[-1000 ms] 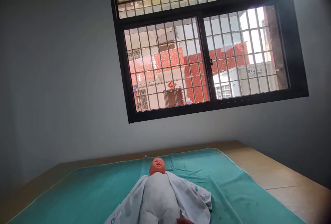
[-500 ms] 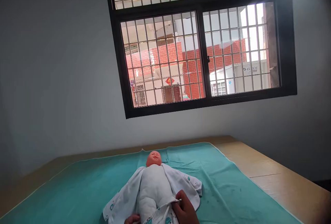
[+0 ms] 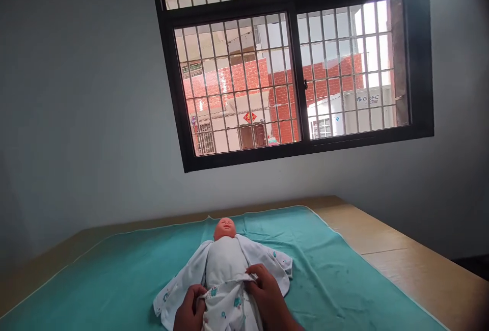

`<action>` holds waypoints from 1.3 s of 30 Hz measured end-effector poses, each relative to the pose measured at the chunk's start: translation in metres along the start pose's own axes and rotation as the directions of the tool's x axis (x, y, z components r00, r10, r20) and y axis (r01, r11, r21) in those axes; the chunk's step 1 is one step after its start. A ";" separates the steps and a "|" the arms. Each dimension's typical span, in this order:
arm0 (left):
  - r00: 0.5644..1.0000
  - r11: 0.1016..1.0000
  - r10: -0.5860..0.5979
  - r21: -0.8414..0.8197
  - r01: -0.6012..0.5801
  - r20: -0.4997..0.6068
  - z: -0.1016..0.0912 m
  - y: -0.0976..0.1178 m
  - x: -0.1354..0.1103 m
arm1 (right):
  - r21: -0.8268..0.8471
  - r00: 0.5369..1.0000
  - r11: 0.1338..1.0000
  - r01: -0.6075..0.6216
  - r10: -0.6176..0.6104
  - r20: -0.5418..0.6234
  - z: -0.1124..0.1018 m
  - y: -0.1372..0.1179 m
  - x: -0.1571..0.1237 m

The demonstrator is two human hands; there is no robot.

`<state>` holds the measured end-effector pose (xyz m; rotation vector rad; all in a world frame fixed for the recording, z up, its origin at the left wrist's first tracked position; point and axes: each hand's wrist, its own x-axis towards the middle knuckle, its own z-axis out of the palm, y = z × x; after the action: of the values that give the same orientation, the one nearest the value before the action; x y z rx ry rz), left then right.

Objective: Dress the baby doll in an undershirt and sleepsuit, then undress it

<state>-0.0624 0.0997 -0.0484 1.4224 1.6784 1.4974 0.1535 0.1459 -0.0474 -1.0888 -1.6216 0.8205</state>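
Observation:
A baby doll (image 3: 225, 254) lies on its back on a teal blanket (image 3: 114, 275), head toward the window. Under it spreads an open white garment (image 3: 275, 265) with small blue prints. A white printed diaper (image 3: 225, 303) lies over the doll's lower belly. My left hand (image 3: 190, 311) grips the diaper's left side with curled fingers. My right hand (image 3: 267, 298) presses on the diaper's right side at the waist, fingers bent against the cloth. The doll's legs are out of view below the frame.
The blanket covers a wide tan bed platform (image 3: 401, 265) set against a grey wall (image 3: 84, 117). A black-framed barred window (image 3: 290, 66) is above, showing brick buildings outside.
The view has tilted down. Both hands have come up into view and now hold the diaper over the doll's belly; a second ago only a fingertip showed.

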 end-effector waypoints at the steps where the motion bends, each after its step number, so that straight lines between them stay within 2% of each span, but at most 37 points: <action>1: 1.000 1.000 -0.004 0.006 0.004 -0.014 0.002 0.003 0.005 | -0.033 0.999 0.999 -0.017 0.016 -0.035 0.000 -0.002 0.004; 4: 0.999 0.997 -0.051 -0.056 0.051 0.007 0.006 0.008 0.016 | -0.078 0.991 0.995 -0.062 0.052 -0.124 0.003 -0.001 0.017; 6: 0.994 0.983 -0.100 -0.149 0.106 0.047 0.005 0.009 0.018 | -0.044 0.983 0.994 -0.095 0.087 -0.161 0.007 0.007 0.023; 8: 0.983 0.951 -0.156 -0.254 0.176 0.097 0.001 0.008 0.016 | 0.032 0.982 0.993 -0.116 0.119 -0.147 0.010 0.016 0.025; 12: 0.950 0.892 -0.187 -0.362 0.271 0.252 -0.012 0.006 0.013 | 0.225 0.985 0.959 -0.171 0.160 0.067 0.003 0.029 0.028; 15: 0.927 0.913 -0.185 -0.291 0.285 0.327 -0.020 0.001 0.016 | 0.280 0.965 0.937 -0.210 0.152 0.215 -0.008 0.029 0.031; 18: 0.916 0.956 -0.138 -0.189 0.222 0.376 -0.024 -0.004 0.021 | 0.252 0.945 0.948 -0.195 0.113 0.306 -0.016 0.024 0.034; 21: 0.940 0.989 -0.049 -0.117 0.094 0.337 -0.022 -0.005 0.021 | 0.194 0.953 0.978 -0.073 0.011 0.303 -0.019 0.019 0.036; 25: 0.967 0.990 0.033 -0.144 0.004 0.254 -0.014 0.002 0.013 | 0.114 0.952 0.984 0.137 -0.163 0.260 -0.017 0.012 0.035; 27: 0.976 0.991 0.064 -0.130 -0.037 0.210 -0.010 0.006 0.011 | 0.006 0.952 0.982 0.189 -0.185 0.245 -0.016 0.009 0.034; 30: 0.990 0.996 0.088 0.015 -0.090 0.111 -0.007 0.008 0.017 | -0.259 0.957 0.935 0.241 -0.185 0.224 -0.014 0.001 0.036; 33: 0.998 0.990 0.053 0.129 -0.055 0.020 -0.004 0.005 0.034 | -0.502 0.953 0.815 0.288 -0.190 0.237 -0.009 -0.010 0.047; 36: 0.999 0.999 -0.030 0.040 0.031 -0.025 0.003 -0.002 0.053 | -0.629 0.943 0.707 0.324 -0.191 0.271 -0.001 -0.019 0.064; 39: 0.993 0.992 -0.116 -0.052 0.115 -0.027 0.010 -0.010 0.065 | -0.677 0.944 0.661 0.323 -0.174 0.280 0.009 -0.022 0.080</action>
<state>-0.0801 0.1640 -0.0428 1.2604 1.6980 1.4934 0.1291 0.2124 -0.0024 -1.2842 -2.2966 0.0629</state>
